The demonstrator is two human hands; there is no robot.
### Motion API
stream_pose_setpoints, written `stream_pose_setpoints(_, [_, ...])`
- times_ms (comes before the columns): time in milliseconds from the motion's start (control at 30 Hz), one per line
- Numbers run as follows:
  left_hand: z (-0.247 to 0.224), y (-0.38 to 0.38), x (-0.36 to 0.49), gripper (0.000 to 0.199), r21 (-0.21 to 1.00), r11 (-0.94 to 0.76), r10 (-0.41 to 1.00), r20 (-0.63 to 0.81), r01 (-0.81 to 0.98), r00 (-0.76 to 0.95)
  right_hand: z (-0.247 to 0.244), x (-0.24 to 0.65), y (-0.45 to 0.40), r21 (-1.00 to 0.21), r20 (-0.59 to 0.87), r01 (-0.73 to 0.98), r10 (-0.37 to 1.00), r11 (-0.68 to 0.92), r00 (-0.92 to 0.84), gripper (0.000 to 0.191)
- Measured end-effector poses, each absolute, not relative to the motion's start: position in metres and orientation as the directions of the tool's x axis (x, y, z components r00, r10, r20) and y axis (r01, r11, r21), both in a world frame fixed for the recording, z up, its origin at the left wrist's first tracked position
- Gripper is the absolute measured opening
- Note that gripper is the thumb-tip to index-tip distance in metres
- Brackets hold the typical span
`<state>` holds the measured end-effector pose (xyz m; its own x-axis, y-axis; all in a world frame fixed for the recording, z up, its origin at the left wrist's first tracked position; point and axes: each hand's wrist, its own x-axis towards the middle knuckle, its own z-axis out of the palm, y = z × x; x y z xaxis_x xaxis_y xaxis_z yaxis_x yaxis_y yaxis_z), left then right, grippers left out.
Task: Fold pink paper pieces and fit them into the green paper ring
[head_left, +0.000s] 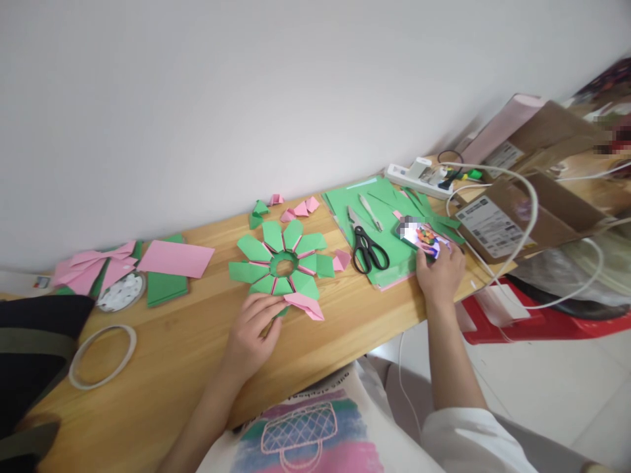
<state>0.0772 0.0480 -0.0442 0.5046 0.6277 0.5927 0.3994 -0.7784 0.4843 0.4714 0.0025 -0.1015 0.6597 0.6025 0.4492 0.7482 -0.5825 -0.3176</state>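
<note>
A ring-shaped green paper flower with pink inner folds lies on the wooden table. My left hand rests at its lower edge, fingers bent over a green petal beside a folded pink piece; whether it grips the paper is unclear. My right hand is at a phone with a lit screen, its fingers along the phone's near edge. The phone lies on green paper sheets. Left of it are black-handled scissors and a white cutter. Small folded pink pieces sit behind the flower.
Pink paper, a dish of white bits and a tape roll are on the left of the table. A power strip, cables and an open cardboard box stand at the right.
</note>
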Motion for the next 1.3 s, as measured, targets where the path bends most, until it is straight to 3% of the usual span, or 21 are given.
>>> stream_pose_setpoints(433, [-0.044,0.047,0.077,0.027,0.498,-0.770,0.638,0.586,0.399,0.499,-0.106,0.475,0.003,-0.304,0.532,0.776,0.577,-0.552,0.620,0.057])
stream_pose_setpoints(633, [-0.045,0.047,0.076,0.028,0.506,-0.763,0.646,0.576,0.402,0.501,-0.100,0.472,0.004,-0.299,0.486,0.761,0.594,-0.576,0.641,0.062])
stream_pose_setpoints(867, [-0.045,0.048,0.077,0.026,0.495,-0.774,0.633,0.586,0.395,0.505,-0.095,0.464,0.006,-0.290,0.456,0.754,0.607,-0.590,0.651,0.052])
stream_pose_setpoints(1033, [-0.045,0.048,0.077,0.027,0.507,-0.772,0.635,0.592,0.384,0.496,-0.090,0.466,0.003,-0.388,0.568,0.739,0.489,-0.551,0.663,0.061])
stream_pose_setpoints(1167, [-0.044,0.050,0.076,0.028,0.496,-0.779,0.627,0.603,0.384,0.492,-0.081,0.463,-0.003,-0.499,0.669,0.705,0.294,-0.504,0.683,0.048])
stream_pose_setpoints(1233, [-0.043,0.050,0.076,0.028,0.491,-0.781,0.625,0.616,0.387,0.480,-0.073,0.447,-0.007,-0.547,0.654,0.707,0.297,-0.449,0.695,0.037])
stream_pose_setpoints(1300, [-0.042,0.049,0.075,0.028,0.493,-0.772,0.635,0.620,0.401,0.460,-0.064,0.418,-0.010,-0.609,0.575,0.715,0.431,-0.342,0.696,0.030])
